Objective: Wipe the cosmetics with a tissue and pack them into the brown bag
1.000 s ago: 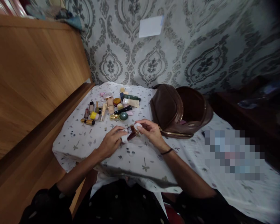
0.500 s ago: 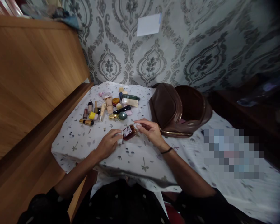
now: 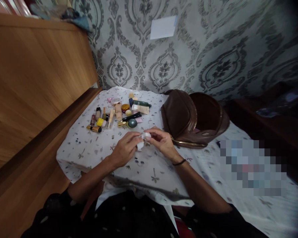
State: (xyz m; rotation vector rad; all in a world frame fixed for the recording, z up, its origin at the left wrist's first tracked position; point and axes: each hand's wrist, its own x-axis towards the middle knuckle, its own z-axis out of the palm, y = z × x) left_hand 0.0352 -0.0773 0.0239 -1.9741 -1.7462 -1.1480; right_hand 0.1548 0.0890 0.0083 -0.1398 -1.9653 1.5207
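Grip, both sides: fingers and thumbs pinched closed. The left hand [image 3: 125,148] has a white piece [image 3: 140,145] under its thumb; the right hand [image 3: 162,142] pinches a white cap [image 3: 147,135]. The two lie just beside each other between the hands, over the near part of the counter [image 3: 84,147]. We cannot tell whether they belong to one object, nor whether anything rests on the cloth [image 3: 155,162] (the fingers cover most of it).

Risks, as we judge them:

1. Slip. The right pinch looks shallow – fingertips only – so a smooth cap could twist out of it and drop. Cause: little skin contact.

2. Spill. If a container is hidden under the fingers and its cap is loose, a tilt could wet the cloth. We cannot check this.

3. Roll. Just beyond the hands lies a round green bottle [image 3: 132,123], with a black tube [image 3: 131,116] behind it. A careless left knuckle could set either rolling into the crowded group.

4. Snag. The brown bag [image 3: 177,112] stands open near the right hand, its zip [image 3: 188,144] along the front – a wrist swung outward could catch it.

5. Drag. The cloth is rumpled at the near edge; a leaning forearm might pull it and shift everything.
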